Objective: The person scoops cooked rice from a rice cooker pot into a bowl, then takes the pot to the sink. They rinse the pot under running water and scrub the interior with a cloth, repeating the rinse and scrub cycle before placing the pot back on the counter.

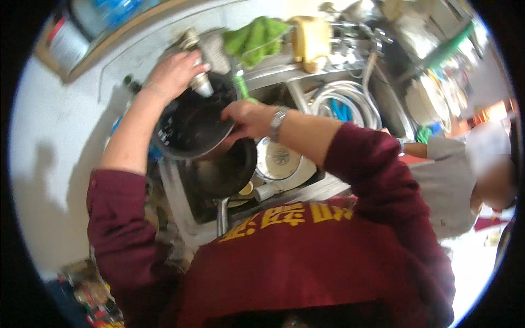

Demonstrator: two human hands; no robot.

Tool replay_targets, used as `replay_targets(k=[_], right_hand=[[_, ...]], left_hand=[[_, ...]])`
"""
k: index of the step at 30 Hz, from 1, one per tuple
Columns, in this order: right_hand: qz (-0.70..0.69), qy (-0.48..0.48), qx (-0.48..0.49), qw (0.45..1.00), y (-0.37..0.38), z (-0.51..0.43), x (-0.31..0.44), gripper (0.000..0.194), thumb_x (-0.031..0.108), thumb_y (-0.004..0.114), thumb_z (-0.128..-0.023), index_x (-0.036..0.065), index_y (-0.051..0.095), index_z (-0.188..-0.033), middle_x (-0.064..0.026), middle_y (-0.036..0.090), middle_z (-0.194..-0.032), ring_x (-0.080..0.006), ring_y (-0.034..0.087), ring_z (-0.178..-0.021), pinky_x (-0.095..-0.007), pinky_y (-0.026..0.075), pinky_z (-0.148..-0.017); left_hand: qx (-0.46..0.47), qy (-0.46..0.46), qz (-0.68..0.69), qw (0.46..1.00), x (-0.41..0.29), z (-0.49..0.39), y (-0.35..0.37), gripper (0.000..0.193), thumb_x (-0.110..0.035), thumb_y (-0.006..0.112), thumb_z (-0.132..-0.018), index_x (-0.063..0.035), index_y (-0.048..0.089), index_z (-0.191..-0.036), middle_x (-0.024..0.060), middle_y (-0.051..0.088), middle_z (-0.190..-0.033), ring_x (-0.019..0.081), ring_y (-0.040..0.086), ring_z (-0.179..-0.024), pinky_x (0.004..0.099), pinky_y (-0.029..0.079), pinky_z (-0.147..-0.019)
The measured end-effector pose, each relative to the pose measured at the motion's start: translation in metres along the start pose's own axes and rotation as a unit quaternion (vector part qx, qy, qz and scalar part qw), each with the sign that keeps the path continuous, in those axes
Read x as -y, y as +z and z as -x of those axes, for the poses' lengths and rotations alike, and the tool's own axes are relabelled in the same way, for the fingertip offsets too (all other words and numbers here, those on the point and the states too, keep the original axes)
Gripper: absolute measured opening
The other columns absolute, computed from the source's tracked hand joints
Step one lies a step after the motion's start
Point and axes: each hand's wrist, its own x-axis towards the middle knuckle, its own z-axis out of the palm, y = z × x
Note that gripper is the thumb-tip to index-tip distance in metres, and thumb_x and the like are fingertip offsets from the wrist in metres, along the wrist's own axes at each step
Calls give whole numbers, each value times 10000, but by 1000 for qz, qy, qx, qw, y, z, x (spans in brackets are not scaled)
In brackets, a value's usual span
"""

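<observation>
My right hand (248, 119) grips the rim of a dark round pot (192, 127), tilted over the left basin of a steel sink (174, 192). Above the pot, my left hand (176, 74) is closed around a pale spout with a white tip (203, 86), which looks like a tap nozzle; blur hides its detail. Beneath the pot lies a dark frying pan (223, 172), its metal handle (222, 217) pointing towards me. Beside that pan is a white bowl (279, 158) with a blue rim and a patterned centre.
A coiled white hose (340, 98) fills part of the right basin, with blue items inside. Green cloth (256, 39) and yellow cloth (309, 41) hang behind the sink. A wooden-edged shelf (110, 39) juts out at upper left. Another person (443, 184) stands at right, near stacked dishes (428, 98).
</observation>
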Motion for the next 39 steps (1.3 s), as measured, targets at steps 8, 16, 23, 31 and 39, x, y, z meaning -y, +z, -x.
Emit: replay_targets(k=[8,16,23,31,39], right_hand=[[-147,194,-116,963,11,14,39,211,4,483,-918,-89,542,-1099,-220,631,-1051,-360,671,-962,-503,638,-741],[-201,208,-147,946,16,10,37,206,14,476,-921,-78,539,-1094,-215,625,-1060,-362,669,-965,-514,638,-727],[-204,210,-151,944,10,10,31,156,38,523,-903,-86,534,-999,-228,626,-999,-375,683,-865,-454,643,-700],[-215,246,-142,934,-3,-2,15,171,10,500,-905,-91,529,-1041,-229,602,-1084,-375,669,-953,-498,645,-728],[-216,226,-136,940,-5,-1,16,192,42,507,-895,-77,525,-1045,-196,633,-993,-348,692,-836,-442,646,-692]], left_hand=[[51,-32,-50,997,-30,-4,-17,407,-394,508,-990,-14,635,-1065,223,686,-999,394,650,-1002,476,525,-852],[81,-97,-32,991,-38,-4,-17,438,-380,484,-1010,34,605,-1090,240,686,-1014,394,659,-997,473,530,-861],[71,-122,4,990,-38,-4,-11,450,-392,456,-1018,28,557,-1143,239,670,-982,412,637,-980,489,499,-860],[38,-112,-1,993,-37,-3,-7,471,-418,465,-1011,29,577,-1106,230,677,-921,416,651,-933,490,510,-830],[49,-73,-37,995,-40,-12,-13,492,-423,456,-1013,32,640,-974,221,682,-899,405,657,-917,477,520,-830]])
